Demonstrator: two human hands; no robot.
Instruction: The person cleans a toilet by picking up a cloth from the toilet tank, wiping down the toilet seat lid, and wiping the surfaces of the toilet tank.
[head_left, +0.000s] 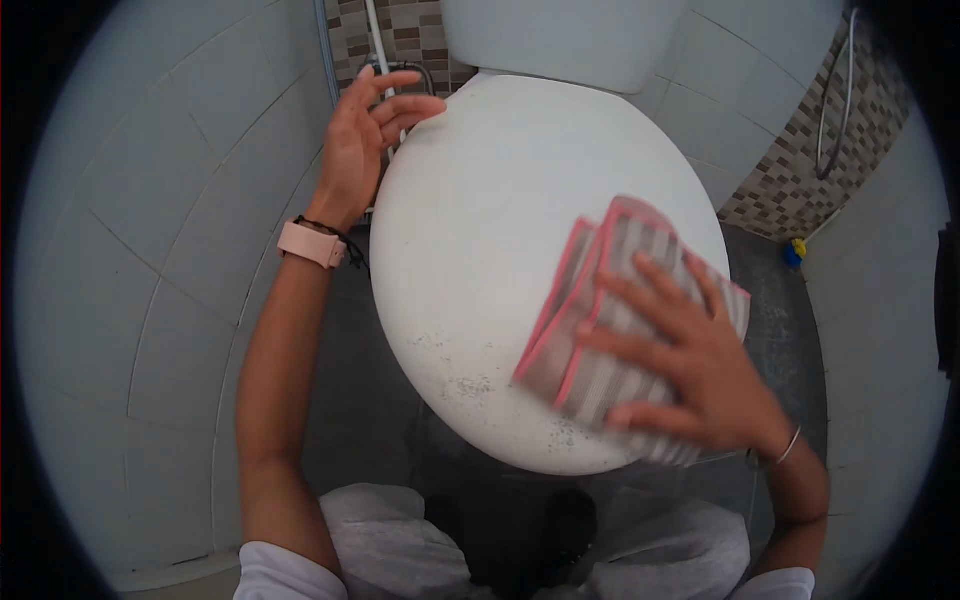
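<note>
A closed white toilet lid [500, 220] fills the middle of the head view, with grey specks near its front edge. My right hand [680, 360] lies spread over a folded, striped cleaning cloth [625, 240] with pink edging, pressing it against the lid's right front part. The cloth and fingers are slightly blurred. At the lid's upper left edge is my left hand [372, 140], its fingers apart and holding nothing. Its fingertips are at the rim; whether they touch it I cannot tell.
The toilet tank [565, 40] stands behind the lid. Tiled walls [160, 220] rise close on both sides. A metal hose [838, 100] hangs at the right, above a blue and yellow object [794, 252] on the dark floor [345, 400]. Pipes [385, 50] run behind my left hand.
</note>
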